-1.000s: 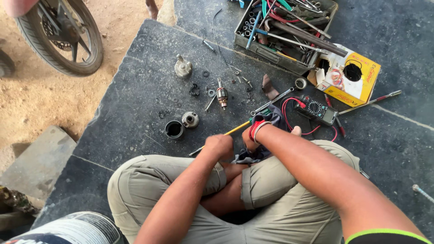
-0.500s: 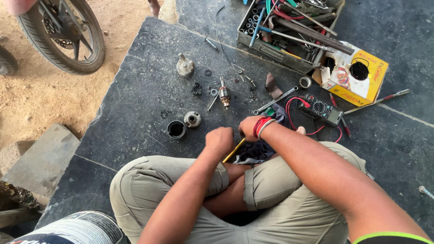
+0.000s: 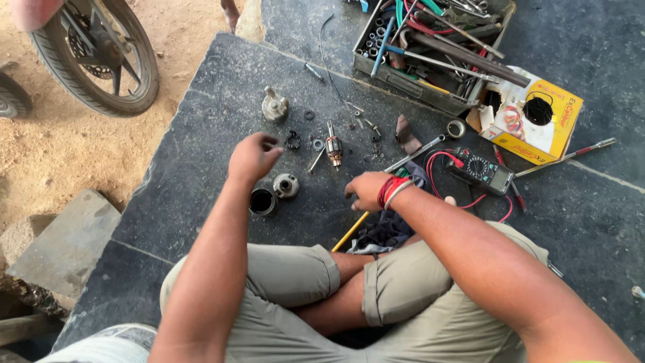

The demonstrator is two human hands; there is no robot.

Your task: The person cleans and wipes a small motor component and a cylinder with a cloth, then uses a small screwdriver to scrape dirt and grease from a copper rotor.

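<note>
While the left hand (image 3: 252, 156) hovers loosely curled and empty beside the armature (image 3: 334, 146), the right hand (image 3: 368, 190) hangs unclenched nearer; multimeter (image 3: 482, 171), toolbox (image 3: 430, 47) beyond, on dark slab (image 3: 201, 134)

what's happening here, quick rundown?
A person sits cross-legged on a dark stone slab with small motor parts spread in front. The left hand reaches out, open, toward a small black part near the armature. The right hand hovers above a yellow-handled tool. A multimeter and a toolbox sit to the right.
</note>
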